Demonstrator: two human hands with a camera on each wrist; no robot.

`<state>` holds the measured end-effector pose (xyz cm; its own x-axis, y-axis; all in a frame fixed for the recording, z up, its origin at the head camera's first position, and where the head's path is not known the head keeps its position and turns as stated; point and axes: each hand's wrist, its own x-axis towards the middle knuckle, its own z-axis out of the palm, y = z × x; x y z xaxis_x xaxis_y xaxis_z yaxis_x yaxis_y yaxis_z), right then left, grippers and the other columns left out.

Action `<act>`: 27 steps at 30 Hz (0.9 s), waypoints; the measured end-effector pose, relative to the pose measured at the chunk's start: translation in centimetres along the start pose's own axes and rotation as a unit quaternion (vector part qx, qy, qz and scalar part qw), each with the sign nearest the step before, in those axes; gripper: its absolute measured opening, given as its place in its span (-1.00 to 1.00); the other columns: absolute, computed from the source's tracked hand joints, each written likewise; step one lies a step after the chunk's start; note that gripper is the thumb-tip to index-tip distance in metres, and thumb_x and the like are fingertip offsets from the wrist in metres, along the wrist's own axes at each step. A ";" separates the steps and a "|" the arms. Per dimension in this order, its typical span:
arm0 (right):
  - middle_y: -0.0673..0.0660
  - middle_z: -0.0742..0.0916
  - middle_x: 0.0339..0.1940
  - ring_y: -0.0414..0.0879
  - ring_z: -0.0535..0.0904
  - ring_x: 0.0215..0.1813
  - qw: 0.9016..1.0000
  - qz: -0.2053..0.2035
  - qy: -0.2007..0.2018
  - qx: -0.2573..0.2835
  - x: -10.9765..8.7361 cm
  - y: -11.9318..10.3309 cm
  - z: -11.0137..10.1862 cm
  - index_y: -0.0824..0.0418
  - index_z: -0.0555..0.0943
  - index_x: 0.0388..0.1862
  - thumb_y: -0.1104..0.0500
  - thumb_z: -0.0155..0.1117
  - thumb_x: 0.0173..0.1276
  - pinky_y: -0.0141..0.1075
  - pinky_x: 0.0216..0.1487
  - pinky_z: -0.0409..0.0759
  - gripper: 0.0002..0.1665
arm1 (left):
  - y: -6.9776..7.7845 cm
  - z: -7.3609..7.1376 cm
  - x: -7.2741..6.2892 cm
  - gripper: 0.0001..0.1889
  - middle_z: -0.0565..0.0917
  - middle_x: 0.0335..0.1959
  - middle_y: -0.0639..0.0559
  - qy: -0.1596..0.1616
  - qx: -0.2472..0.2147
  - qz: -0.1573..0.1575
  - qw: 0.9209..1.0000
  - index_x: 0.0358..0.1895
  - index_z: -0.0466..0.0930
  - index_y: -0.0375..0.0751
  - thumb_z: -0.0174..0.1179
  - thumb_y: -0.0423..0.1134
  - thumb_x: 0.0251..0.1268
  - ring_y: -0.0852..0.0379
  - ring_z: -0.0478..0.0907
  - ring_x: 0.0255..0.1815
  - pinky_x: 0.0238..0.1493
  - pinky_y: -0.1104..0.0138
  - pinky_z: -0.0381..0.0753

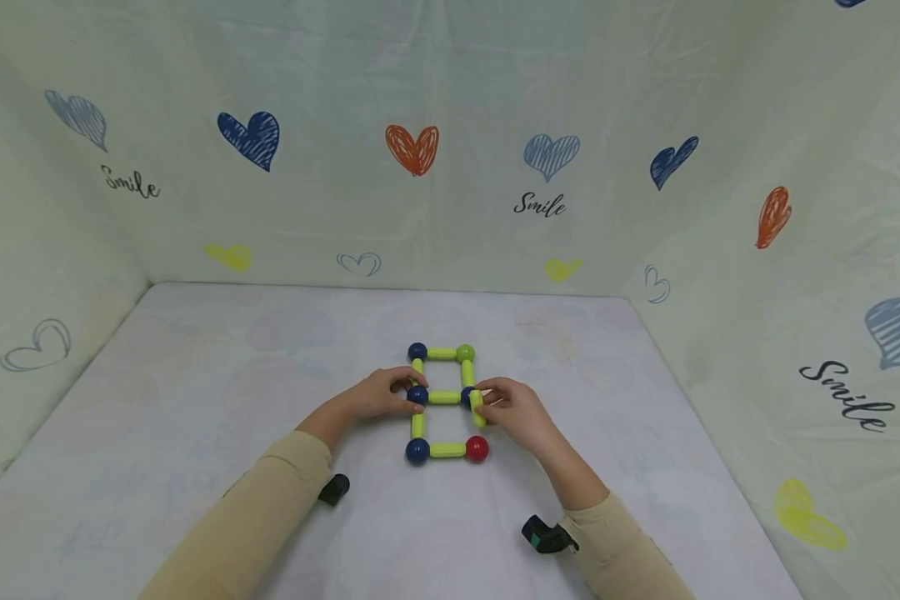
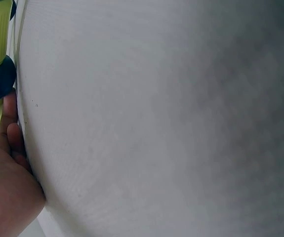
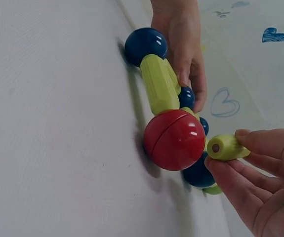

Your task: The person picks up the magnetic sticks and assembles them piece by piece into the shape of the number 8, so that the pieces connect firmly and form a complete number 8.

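A ladder-like frame of yellow-green rods and balls lies on the table, its blue, green (image 1: 465,352) and red balls (image 1: 477,449) at the joints. My left hand (image 1: 381,393) holds the middle blue ball (image 1: 417,395) on the frame's left side between thumb and fingers. My right hand (image 1: 520,410) pinches a loose yellow-green rod (image 3: 226,147) by the right side, between the other middle blue ball and the red one. In the right wrist view the rod's near end faces the camera, apart from the red ball. Only part of the left hand shows in the left wrist view.
The frame sits mid-table on a pale tabletop (image 1: 217,400). Behind and at both sides hangs a white cloth (image 1: 465,75) printed with hearts and "Smile". Black wrist devices (image 1: 547,535) hang below both sleeves, close to the table.
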<state>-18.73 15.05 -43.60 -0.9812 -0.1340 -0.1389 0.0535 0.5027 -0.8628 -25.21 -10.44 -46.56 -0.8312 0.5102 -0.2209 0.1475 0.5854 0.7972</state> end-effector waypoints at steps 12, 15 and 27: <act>0.07 0.66 -0.43 -0.13 0.61 -0.47 0.999 0.017 0.019 -0.029 0.3 0.2 0.5 0.30 0.60 -0.10 0.28 0.51 0.13 -0.31 -0.39 0.59 -0.63 | 0.0 0.1 0.1 -0.61 0.52 -0.07 0.02 0.004 0.003 0.000 1.000 0.06 0.58 0.01 0.43 -0.13 0.15 0.02 0.39 -0.02 0.13 0.10 0.39; 0.08 0.65 -0.45 -0.13 0.62 -0.48 0.999 0.016 0.024 -0.028 0.3 0.3 0.6 0.30 0.57 -0.14 0.29 0.52 0.12 -0.31 -0.39 0.60 -0.63 | 0.0 0.1 0.1 -0.61 0.52 -0.08 0.02 0.004 0.001 -0.001 1.000 0.05 0.58 0.01 0.43 -0.14 0.15 0.02 0.40 -0.02 0.13 0.10 0.39; 0.06 0.63 -0.48 -0.12 0.57 -0.49 0.998 0.015 0.031 -0.052 0.3 0.7 1.0 0.26 0.57 -0.17 0.24 0.53 0.11 -0.30 -0.42 0.55 -0.65 | 0.1 0.0 0.0 -0.60 0.52 -0.07 0.01 0.003 -0.004 -0.004 1.000 0.06 0.58 0.01 0.43 -0.13 0.15 0.01 0.39 -0.01 0.14 0.10 0.37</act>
<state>-18.79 14.45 -44.73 -0.9891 -0.0666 -0.1310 0.0664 0.5925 -0.8028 -25.21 -10.36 -46.53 -0.8356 0.5014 -0.2243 0.1356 0.5841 0.8003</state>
